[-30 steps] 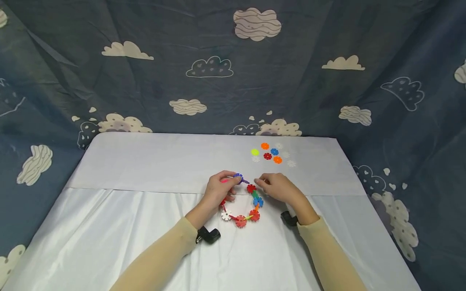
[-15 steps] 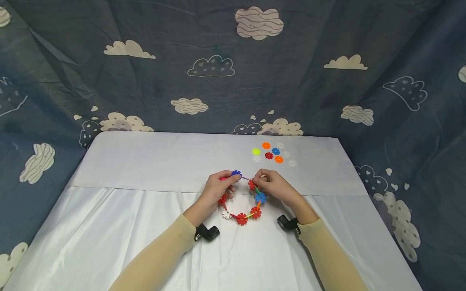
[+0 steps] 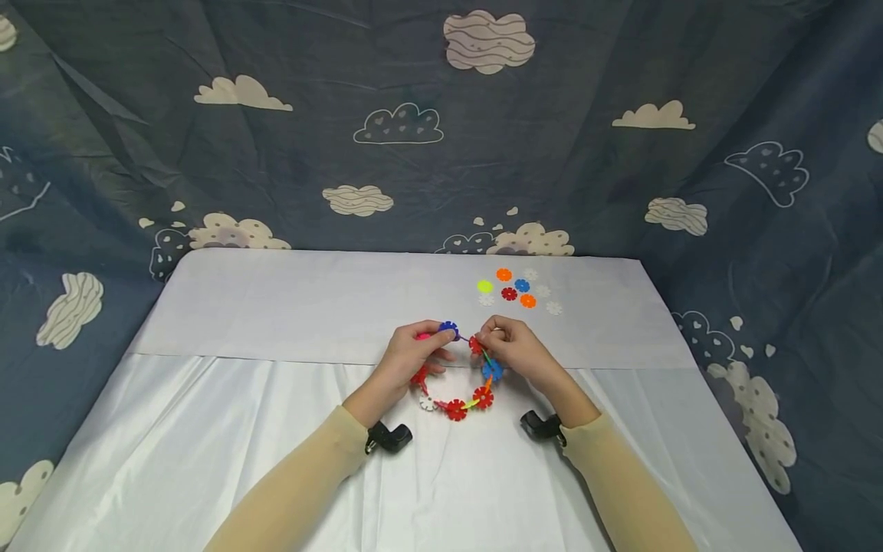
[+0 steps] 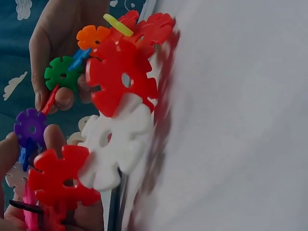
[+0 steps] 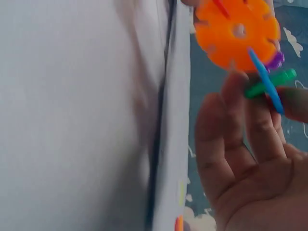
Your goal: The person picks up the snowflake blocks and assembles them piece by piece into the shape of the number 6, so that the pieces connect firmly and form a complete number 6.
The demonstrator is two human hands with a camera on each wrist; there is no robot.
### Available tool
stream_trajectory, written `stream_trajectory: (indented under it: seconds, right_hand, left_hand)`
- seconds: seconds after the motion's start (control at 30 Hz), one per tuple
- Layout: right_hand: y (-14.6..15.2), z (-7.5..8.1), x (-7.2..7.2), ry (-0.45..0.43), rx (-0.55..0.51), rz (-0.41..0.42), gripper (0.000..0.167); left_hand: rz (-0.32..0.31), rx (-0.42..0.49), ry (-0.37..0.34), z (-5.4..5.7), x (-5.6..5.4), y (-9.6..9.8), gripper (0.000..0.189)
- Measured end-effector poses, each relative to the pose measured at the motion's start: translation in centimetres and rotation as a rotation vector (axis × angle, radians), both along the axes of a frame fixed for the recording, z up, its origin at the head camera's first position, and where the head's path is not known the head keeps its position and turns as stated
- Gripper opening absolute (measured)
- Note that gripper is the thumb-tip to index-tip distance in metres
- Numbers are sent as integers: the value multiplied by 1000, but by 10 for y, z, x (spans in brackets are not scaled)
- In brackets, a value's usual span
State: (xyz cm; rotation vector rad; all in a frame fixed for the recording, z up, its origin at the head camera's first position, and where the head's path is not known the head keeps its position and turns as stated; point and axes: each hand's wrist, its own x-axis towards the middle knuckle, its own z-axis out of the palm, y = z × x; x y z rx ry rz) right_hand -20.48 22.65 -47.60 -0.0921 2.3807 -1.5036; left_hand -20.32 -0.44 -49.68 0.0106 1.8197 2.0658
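Slotted snowflake discs, interlocked in a ring-shaped chain (image 3: 456, 410), hang between both hands just above the table. My left hand (image 3: 405, 360) pinches a violet-blue disc (image 3: 448, 327) at the chain's upper left; the left wrist view shows this purple disc (image 4: 31, 129) between thumb and fingers. Across from it, my right hand (image 3: 519, 349) pinches the chain at a red disc (image 3: 475, 345). A green disc (image 5: 269, 84), seen edge-on, lies by the right thumb and fingers, below an orange disc (image 5: 236, 36). White (image 4: 115, 139) and red discs (image 4: 120, 72) fill the chain's lower part.
Beyond the right hand, loose discs lie on the white-covered table (image 3: 290, 307): orange (image 3: 504, 274), yellow (image 3: 485, 287), blue (image 3: 522, 285), dark red (image 3: 509, 294) and several white ones (image 3: 554, 308). A dark cloud-patterned curtain (image 3: 310, 153) hangs behind and at both sides.
My right hand has moved left to the red disc and now holds it. That side of the chain has risen, and the gap between the hands has narrowed. The loose discs stayed put.
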Motion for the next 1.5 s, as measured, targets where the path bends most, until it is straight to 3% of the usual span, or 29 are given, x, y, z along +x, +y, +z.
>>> stream_trajectory:
  seconds: [0.3, 0.5, 0.83, 0.93, 1.07, 1.2, 1.33, 1.5]
  right_hand:
    - [-5, -1, 3, 0, -161, -80, 25]
    - [-12, -1, 5, 24, -149, -123, 25]
    - [-27, -3, 9, 24, -178, -270, 20]
    - [-27, -5, 9, 15, -200, -273, 21]
    - [-23, -10, 5, -30, -263, -265, 24]
    - [-18, -13, 2, -97, -369, -273, 22]
    - [-17, -14, 1, -132, -432, -306, 20]
    - [-17, -16, 1, -122, -443, -345, 23]
  left_hand:
    - [37, -12, 0, 2, 1, 0, 31]
    - [50, -9, 13, 3, 2, 2, 29]
    - [83, -27, 32, -1, 4, 7, 29]
    - [47, -34, 25, 0, 4, 7, 35]
    - [-34, -18, -37, 5, 2, 3, 49]
    - [-91, 15, -100, 7, -4, -7, 51]
    - [-114, 12, -123, 6, -8, -13, 52]
    - [-103, 33, -110, 3, -9, -13, 39]
